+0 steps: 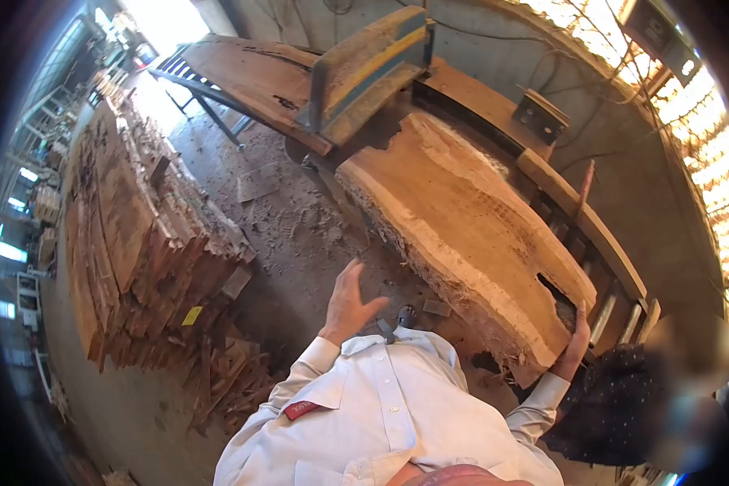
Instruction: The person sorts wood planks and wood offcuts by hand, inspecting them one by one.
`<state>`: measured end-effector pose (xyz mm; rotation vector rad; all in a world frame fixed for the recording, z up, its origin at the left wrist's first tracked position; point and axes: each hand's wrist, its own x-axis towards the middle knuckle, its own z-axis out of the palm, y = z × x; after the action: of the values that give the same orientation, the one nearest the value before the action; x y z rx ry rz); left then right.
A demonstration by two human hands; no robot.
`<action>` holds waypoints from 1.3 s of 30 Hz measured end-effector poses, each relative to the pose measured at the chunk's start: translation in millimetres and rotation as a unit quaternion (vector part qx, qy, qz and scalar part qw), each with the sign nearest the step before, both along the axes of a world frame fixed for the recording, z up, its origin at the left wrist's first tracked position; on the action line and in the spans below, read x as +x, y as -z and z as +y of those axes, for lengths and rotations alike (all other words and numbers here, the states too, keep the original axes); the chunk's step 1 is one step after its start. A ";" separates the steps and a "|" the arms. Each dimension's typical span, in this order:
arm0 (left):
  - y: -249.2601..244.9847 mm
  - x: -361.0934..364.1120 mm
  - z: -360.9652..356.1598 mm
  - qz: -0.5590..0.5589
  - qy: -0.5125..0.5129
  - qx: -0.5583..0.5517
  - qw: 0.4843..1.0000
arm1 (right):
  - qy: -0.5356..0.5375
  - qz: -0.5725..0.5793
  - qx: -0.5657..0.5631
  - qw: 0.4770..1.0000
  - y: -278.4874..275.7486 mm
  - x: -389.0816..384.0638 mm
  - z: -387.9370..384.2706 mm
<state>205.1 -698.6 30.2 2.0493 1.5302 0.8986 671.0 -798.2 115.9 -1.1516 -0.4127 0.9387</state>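
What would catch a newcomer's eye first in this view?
Probably the broad, rough-edged wood slab right of centre, with a dark hole near its closer end, where the right hand touches the edge. Next, the tall stack of boards at left, bearing a yellow tag, and the dusty machine housing with a yellow stripe beyond the slab.

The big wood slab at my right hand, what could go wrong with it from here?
The slab might swing, as your right hand is on its end while your left hand is off it. Its ragged edge could snag or splinter skin. The littered floor might trip you if you walk alongside.
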 end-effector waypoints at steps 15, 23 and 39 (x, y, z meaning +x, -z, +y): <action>-177.1 105.8 38.2 -0.032 0.263 0.364 0.893 | 0.041 -0.289 0.163 0.942 -171.6 -19.2 5.7; -280.6 65.0 117.7 -0.223 -0.012 0.233 0.947 | -0.183 -0.228 0.410 0.864 -215.4 -134.9 145.2; -320.4 40.9 200.0 -0.316 -0.039 0.278 0.906 | -0.396 -0.054 0.002 0.917 57.0 -219.2 170.3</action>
<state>245.9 -498.6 350.6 1.7377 1.0667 1.9788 451.8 -627.9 58.9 -1.0365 -1.0164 1.5720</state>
